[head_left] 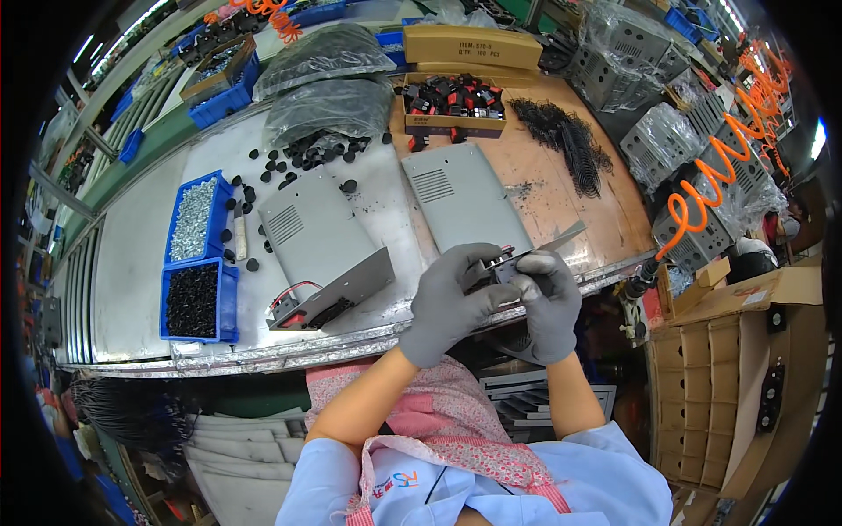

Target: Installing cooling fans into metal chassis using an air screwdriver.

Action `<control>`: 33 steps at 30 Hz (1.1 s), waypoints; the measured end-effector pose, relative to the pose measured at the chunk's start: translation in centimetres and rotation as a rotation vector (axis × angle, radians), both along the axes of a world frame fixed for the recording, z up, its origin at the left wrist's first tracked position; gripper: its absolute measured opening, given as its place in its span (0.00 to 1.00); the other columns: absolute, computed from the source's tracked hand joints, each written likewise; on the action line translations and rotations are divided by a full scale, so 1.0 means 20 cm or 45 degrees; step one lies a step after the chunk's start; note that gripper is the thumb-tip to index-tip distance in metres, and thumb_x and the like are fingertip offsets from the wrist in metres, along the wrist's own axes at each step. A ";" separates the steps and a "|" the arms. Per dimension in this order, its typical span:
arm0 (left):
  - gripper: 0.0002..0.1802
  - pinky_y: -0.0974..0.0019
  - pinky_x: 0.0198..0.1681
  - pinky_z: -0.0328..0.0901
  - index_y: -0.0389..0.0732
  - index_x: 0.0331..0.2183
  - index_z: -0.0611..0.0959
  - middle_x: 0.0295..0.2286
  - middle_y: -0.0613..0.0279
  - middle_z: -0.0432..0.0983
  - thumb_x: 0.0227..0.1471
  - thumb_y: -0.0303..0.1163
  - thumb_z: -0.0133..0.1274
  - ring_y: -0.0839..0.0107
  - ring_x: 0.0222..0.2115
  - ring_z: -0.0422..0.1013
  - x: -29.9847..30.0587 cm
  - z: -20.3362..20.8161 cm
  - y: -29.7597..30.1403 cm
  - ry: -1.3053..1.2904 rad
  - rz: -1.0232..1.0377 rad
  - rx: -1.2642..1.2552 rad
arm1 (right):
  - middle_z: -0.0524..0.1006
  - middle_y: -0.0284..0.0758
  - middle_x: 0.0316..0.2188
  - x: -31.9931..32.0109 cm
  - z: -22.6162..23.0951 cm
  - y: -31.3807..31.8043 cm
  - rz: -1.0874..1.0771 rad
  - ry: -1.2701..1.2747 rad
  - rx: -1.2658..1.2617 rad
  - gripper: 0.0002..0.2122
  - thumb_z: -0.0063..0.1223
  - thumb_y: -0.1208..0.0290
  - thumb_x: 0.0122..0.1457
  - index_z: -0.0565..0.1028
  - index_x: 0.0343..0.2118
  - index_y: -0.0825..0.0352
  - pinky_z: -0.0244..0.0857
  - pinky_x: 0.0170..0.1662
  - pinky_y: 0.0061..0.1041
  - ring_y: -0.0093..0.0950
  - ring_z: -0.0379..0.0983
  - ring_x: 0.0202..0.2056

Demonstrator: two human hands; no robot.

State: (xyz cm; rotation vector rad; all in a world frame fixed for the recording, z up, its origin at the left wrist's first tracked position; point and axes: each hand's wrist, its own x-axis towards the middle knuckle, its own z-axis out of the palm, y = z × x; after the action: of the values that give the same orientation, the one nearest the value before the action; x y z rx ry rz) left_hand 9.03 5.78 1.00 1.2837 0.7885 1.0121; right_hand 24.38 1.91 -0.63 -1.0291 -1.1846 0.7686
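Observation:
Both my hands wear grey gloves and meet at the front edge of the bench. My left hand [449, 302] is closed around a small dark part [503, 267] with a bit of red on it, at the end wall of a grey metal housing [469, 200]. On the other side of that part, my right hand [551, 298] has thumb and fingers pinched together; what they grip is hidden. To the left lies a second grey vented housing [314, 219], with a red wire [303, 285] and a red-and-black part at its near wall.
Blue bins hold silvery screws [193, 219] and black screws [191, 302]. Black round caps [329, 151] lie scattered behind the housings. A cardboard box [452, 127] holds red-and-black parts, beside a heap of black wires [566, 140]. An orange coiled hose [715, 175] hangs at right.

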 end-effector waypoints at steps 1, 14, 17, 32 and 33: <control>0.28 0.73 0.41 0.67 0.33 0.45 0.74 0.39 0.60 0.72 0.42 0.30 0.65 0.77 0.39 0.69 -0.01 0.01 -0.01 -0.051 0.023 -0.017 | 0.71 0.34 0.36 0.00 0.00 0.00 -0.021 -0.048 -0.009 0.15 0.62 0.65 0.52 0.73 0.38 0.69 0.68 0.40 0.22 0.24 0.72 0.37; 0.27 0.69 0.45 0.71 0.30 0.47 0.70 0.42 0.54 0.70 0.49 0.32 0.60 0.71 0.40 0.72 -0.12 -0.09 0.01 0.001 0.188 0.237 | 0.72 0.28 0.27 0.00 0.18 0.16 -0.122 -1.454 0.375 0.17 0.59 0.60 0.42 0.75 0.37 0.57 0.55 0.39 0.30 0.29 0.69 0.32; 0.29 0.68 0.41 0.71 0.32 0.49 0.70 0.39 0.53 0.74 0.49 0.37 0.60 0.69 0.36 0.75 -0.10 -0.06 0.00 0.219 0.331 0.411 | 0.71 0.28 0.25 -0.01 0.18 0.17 -0.159 -1.456 0.347 0.15 0.59 0.61 0.43 0.75 0.36 0.57 0.54 0.37 0.30 0.29 0.69 0.31; 0.23 0.66 0.35 0.70 0.38 0.48 0.76 0.33 0.52 0.78 0.50 0.33 0.59 0.63 0.31 0.76 -0.13 -0.08 0.02 0.476 0.479 0.676 | 0.69 0.31 0.25 -0.03 0.12 0.17 -0.232 -1.462 0.468 0.19 0.62 0.55 0.43 0.73 0.36 0.59 0.55 0.38 0.34 0.34 0.67 0.31; 0.21 0.63 0.37 0.69 0.39 0.47 0.76 0.34 0.51 0.77 0.50 0.31 0.58 0.61 0.33 0.76 -0.15 -0.05 -0.02 0.469 0.499 0.664 | 0.70 0.32 0.29 -0.02 0.13 0.15 -0.262 -1.465 0.472 0.20 0.63 0.56 0.43 0.73 0.37 0.60 0.55 0.41 0.35 0.35 0.67 0.34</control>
State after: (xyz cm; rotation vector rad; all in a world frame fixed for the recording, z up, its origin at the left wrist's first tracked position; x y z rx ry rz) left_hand 6.07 5.32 -0.03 1.8426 1.1342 1.3736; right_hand 24.01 4.82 1.96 -1.2657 -2.0327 -0.3107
